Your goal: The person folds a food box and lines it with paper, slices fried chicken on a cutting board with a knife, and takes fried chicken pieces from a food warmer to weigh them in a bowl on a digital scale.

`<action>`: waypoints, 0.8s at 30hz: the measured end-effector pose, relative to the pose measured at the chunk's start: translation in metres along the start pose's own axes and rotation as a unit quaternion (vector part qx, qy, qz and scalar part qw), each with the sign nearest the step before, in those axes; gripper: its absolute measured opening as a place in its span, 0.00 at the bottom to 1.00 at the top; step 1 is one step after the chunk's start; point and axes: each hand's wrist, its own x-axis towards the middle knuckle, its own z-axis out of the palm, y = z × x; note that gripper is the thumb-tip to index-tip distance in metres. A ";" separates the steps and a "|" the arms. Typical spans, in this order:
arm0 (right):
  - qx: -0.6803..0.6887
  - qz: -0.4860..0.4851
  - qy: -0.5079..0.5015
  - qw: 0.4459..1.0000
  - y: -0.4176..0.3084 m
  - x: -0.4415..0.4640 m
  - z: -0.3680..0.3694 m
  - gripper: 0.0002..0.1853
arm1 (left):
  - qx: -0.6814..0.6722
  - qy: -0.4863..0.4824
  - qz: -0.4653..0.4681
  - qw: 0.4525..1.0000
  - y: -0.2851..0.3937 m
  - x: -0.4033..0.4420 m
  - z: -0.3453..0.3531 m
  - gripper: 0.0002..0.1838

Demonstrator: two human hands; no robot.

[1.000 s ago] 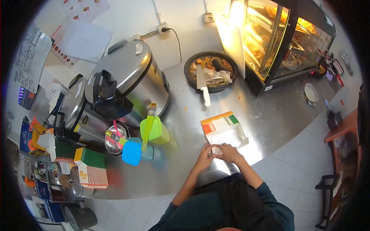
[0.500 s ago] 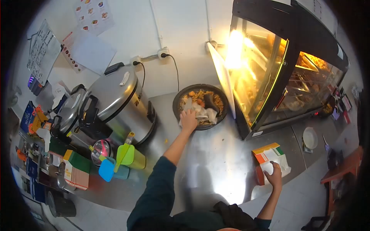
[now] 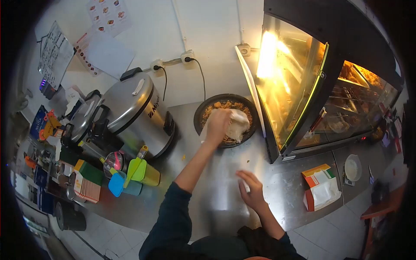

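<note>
My left hand (image 3: 219, 123) reaches into a round black bowl (image 3: 200, 112) and is closed on a sheet of thin, whitish see-through plastic (image 3: 238, 125). Around the plastic lies a brown, crumbly food (image 3: 225, 105) with a few larger orange-brown pieces. Above the steel counter, nearer my body, my right hand (image 3: 253, 193) is curled round a small white object (image 3: 247, 186), mostly hidden by the fingers. To the right of that hand lies a white paper packet (image 3: 323, 190) with orange, green and red printing, touched by neither hand.
A lit glass warming cabinet (image 3: 299, 86) stands right of the bowl. On the left are a large steel pot (image 3: 134, 112), green and blue containers (image 3: 149, 173) and a striped box (image 3: 86, 186). A pale round dish (image 3: 353, 168) and scissors (image 3: 371, 175) lie at far right.
My right hand has moved left, away from the paper packet, carrying the small white object. My left hand has closed on the plastic and lifted part of it.
</note>
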 end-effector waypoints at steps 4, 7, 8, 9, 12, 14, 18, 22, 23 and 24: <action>-0.044 0.020 -0.006 0.999 0.045 0.044 0.027 0.16 | 0.002 -0.056 0.116 0.992 0.070 -0.048 -0.026 0.12; 0.035 0.099 -0.215 0.971 0.103 0.039 0.048 0.24 | -0.021 -0.062 0.117 0.991 0.108 -0.088 -0.027 0.13; 0.143 0.107 -0.224 0.958 0.107 0.036 0.053 0.25 | -0.043 -0.071 0.111 0.990 0.115 -0.101 -0.025 0.13; 0.286 0.122 -0.224 0.924 0.106 0.032 0.057 0.26 | -0.039 -0.085 0.119 0.988 0.122 -0.110 -0.029 0.13; 0.693 0.152 -0.203 0.675 0.083 0.031 0.066 0.30 | 0.018 -0.019 0.072 0.997 0.145 -0.128 -0.053 0.13; 0.794 0.168 -0.184 0.554 0.065 0.032 0.076 0.32 | 0.070 0.039 -0.016 0.997 0.150 -0.138 -0.070 0.13; 0.823 0.268 -0.031 0.500 0.022 0.019 0.101 0.42 | 0.106 0.071 -0.135 0.983 0.134 -0.164 -0.095 0.11; 0.812 0.202 -0.209 0.507 0.022 0.011 0.129 0.42 | 0.044 0.095 -0.081 0.991 0.126 -0.173 -0.118 0.07; 0.794 0.258 -0.171 0.523 0.004 0.015 0.137 0.43 | 0.033 0.081 -0.091 0.992 0.127 -0.176 -0.122 0.07; 0.771 0.312 -0.131 0.539 -0.014 0.020 0.139 0.44 | 0.020 0.066 -0.099 0.993 0.130 -0.182 -0.123 0.07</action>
